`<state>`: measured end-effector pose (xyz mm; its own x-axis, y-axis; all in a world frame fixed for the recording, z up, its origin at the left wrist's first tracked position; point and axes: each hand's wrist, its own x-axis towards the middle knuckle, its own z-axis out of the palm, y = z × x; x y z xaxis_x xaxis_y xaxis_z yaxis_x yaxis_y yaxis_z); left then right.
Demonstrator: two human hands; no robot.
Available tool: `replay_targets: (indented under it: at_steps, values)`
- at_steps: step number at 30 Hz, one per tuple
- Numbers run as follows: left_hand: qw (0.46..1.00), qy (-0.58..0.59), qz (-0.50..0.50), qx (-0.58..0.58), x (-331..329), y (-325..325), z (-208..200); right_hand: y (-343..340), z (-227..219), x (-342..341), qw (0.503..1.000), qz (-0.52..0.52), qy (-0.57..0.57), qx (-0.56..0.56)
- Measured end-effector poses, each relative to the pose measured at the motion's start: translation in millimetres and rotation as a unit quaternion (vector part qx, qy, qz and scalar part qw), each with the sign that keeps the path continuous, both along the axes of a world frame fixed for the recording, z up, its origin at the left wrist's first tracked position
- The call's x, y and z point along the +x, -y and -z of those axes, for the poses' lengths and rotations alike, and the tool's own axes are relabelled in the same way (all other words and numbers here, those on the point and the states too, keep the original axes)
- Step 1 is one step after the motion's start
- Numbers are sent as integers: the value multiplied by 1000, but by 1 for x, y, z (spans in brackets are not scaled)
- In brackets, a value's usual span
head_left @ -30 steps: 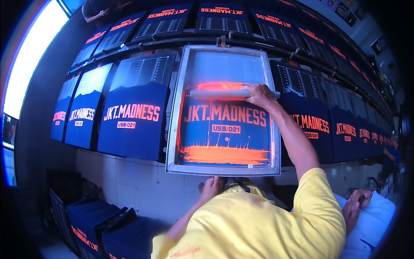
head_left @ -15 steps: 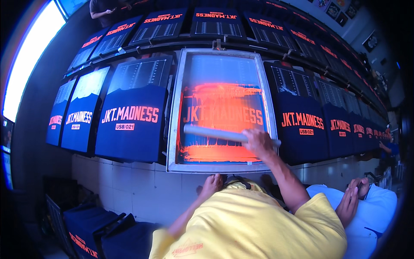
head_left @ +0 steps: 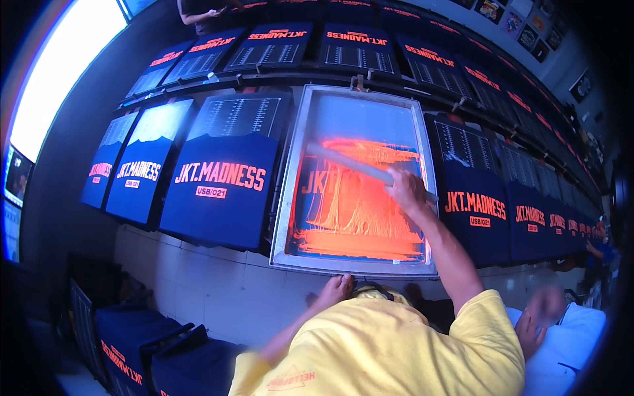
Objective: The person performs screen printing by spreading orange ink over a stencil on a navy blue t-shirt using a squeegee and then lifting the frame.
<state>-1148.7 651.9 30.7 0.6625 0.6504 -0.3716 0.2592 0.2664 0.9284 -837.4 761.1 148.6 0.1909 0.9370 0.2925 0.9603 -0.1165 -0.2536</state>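
My right hand point(head_left: 406, 188) is closed round the bar of a long grey squeegee point(head_left: 347, 160). The squeegee lies slantwise across a screen-printing frame point(head_left: 296, 175), its left end farther from me. Bright orange ink point(head_left: 360, 221) spreads over the mesh, with a thick band near me and another at the far side. Part of the lettering shows through left of the ink. Close against the frame's near edge is my left hand point(head_left: 338, 285), its fingers curled; what they hold, if anything, is hidden. The squeegee's blade cannot be made out.
Navy shirts with orange lettering lie on boards left point(head_left: 221, 188) and right point(head_left: 477, 211) of the frame. A rail point(head_left: 264, 78) and another row of shirts point(head_left: 274, 43) run behind. A person in white point(head_left: 561, 343) is at my right; another person point(head_left: 198, 14) stands far left.
The squeegee has moved away from me across the mesh and tilted more, with my right hand on it. Ink now covers more of the lettering. The whole view has shifted and turned slightly.
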Motion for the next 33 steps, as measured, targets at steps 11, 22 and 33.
replay_targets:
  at_steps: [11, 22, 33]
  values:
    - [999, -9, -4, -40, -4, 1, 0, -44, -3, 6, 996, -65, 1, -64]
    - [998, -14, 11, -55, -4, -6, 2, 96, -3, -66, 986, -155, 38, -51]
    - [939, 53, 19, -339, -6, -29, -12, 119, -12, -54, 995, -99, -26, 6]
